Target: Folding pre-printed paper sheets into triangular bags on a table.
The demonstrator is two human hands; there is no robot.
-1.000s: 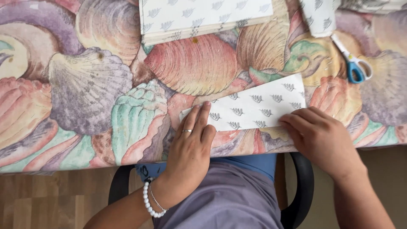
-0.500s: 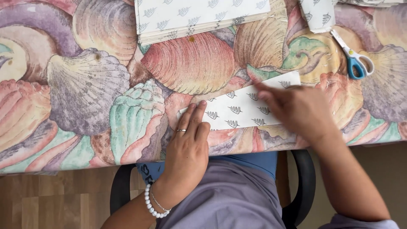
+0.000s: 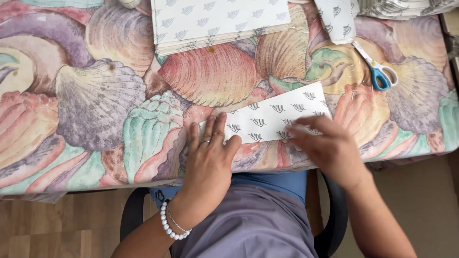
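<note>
A left hand point(image 3: 210, 155) presses flat on the near end of a white folded paper strip printed with small grey leaves point(image 3: 267, 117), while the right hand point(image 3: 327, 145) covers its other end on a seashell-patterned tabletop point(image 3: 95, 95); blue-handled scissors point(image 3: 377, 71) lie nearby.

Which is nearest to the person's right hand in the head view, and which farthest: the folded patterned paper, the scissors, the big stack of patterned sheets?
From the right hand:
1. Folded patterned paper: under its fingers, at the table's near edge.
2. Scissors: up and to the right, blue handles.
3. Stack of patterned sheets: farthest, at the top, left of centre.
</note>
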